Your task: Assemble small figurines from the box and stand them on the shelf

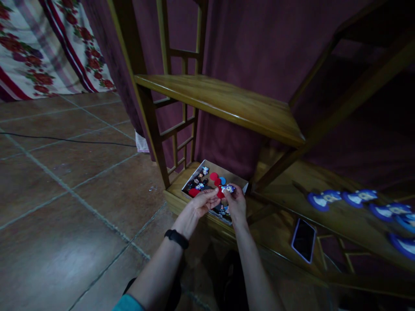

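Observation:
Over an open cardboard box (241,183) on the low shelf, my two hands meet around one small figurine (229,188) with blue and white colours. My right hand (237,205) pinches its figure part. With thumb and fingertips, my left hand (205,203) grips the red disc (221,192) at the figurine's other end. Inside the box lie several more small figures (201,175) in dark, blue and white colours. Loose red discs (214,176) and a blue disc (222,181) are among them. Fine details of the held piece are too small to make out.
A wooden shelf board (220,97) juts out above the box. To the right, a phone (304,240) lies on the low shelf. Several figures on blue bases (359,197) stand on a higher board. A black cable (68,139) crosses the tiled floor (81,216).

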`<state>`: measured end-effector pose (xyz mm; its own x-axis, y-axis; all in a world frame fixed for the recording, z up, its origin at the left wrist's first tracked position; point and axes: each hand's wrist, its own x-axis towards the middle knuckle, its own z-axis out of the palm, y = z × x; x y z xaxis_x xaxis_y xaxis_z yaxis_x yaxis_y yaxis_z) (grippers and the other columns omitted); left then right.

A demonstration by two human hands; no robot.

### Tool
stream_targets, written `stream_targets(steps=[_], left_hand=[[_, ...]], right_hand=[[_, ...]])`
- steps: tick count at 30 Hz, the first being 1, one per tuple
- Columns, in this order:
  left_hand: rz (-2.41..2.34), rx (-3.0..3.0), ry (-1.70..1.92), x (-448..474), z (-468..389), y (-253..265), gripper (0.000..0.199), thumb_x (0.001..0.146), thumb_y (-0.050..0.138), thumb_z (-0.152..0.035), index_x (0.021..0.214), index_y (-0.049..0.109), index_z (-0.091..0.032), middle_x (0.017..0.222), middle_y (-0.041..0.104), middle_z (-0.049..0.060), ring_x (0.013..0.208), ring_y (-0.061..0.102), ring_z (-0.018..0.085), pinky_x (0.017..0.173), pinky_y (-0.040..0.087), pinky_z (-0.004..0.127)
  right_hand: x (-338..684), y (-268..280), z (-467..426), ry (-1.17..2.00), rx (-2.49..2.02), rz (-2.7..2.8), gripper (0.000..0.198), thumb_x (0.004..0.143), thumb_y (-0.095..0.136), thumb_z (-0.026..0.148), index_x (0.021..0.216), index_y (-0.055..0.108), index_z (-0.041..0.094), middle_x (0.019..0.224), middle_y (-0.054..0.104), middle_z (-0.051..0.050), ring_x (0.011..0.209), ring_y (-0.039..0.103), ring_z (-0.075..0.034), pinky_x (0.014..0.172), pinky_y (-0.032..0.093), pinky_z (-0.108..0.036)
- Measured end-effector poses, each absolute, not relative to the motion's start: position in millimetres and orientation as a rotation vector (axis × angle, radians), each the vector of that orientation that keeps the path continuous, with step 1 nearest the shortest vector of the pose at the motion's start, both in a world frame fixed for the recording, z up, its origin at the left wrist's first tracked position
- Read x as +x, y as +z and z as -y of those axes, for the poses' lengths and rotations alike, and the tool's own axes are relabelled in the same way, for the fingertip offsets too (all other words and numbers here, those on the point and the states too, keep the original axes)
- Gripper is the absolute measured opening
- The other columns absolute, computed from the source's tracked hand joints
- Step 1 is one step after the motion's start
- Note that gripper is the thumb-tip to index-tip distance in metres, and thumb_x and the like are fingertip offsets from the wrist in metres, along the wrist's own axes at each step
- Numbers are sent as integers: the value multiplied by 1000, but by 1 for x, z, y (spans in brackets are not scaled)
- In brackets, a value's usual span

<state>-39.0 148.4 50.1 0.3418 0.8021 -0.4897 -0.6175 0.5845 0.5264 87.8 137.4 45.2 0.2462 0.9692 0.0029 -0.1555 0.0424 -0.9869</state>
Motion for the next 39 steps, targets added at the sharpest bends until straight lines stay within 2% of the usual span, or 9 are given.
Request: stream_targets(steps=[7, 16, 21, 30, 39], left_hand=[[-821, 294, 932, -38, -147, 53, 16, 68, 71, -22, 73, 61, -11, 65, 66, 6, 55, 62, 10, 58, 51, 19], [-720, 319, 946, -43, -148, 50, 9, 69, 69, -13, 75, 63, -10, 70, 68, 6, 64, 64, 12, 71, 53, 25], [-746, 352, 968, -44, -149, 49, 10, 67, 70, -9, 76, 65, -11, 69, 67, 5, 66, 65, 12, 70, 53, 24], [-814, 521, 1092, -36, -149, 45, 26, 53, 79, -11, 75, 66, -10, 73, 68, 5, 66, 64, 12, 71, 51, 25], [-831, 725, 1176, -31, -149, 47, 30, 49, 81, -19, 72, 65, -11, 69, 68, 5, 62, 63, 13, 64, 48, 25]], right_hand=[[89, 43, -138, 991, -1223, 1040, 34, 69, 62, 31, 100, 56, 20, 91, 66, -3, 80, 62, -17, 69, 51, -28], [90, 49, -134, 845, -1270, 1195, 33, 73, 57, 33, 103, 55, 20, 90, 67, -4, 79, 63, -18, 71, 51, -30], [93, 46, -136, 810, -1308, 1213, 33, 72, 57, 31, 104, 55, 21, 95, 67, -5, 84, 63, -19, 76, 50, -32], [94, 36, -141, 964, -1293, 1032, 33, 67, 61, 32, 97, 57, 20, 90, 66, -3, 81, 63, -18, 74, 51, -33], [92, 41, -138, 1126, -1246, 829, 36, 63, 64, 34, 95, 59, 18, 91, 66, -4, 77, 64, -19, 69, 53, -32]])
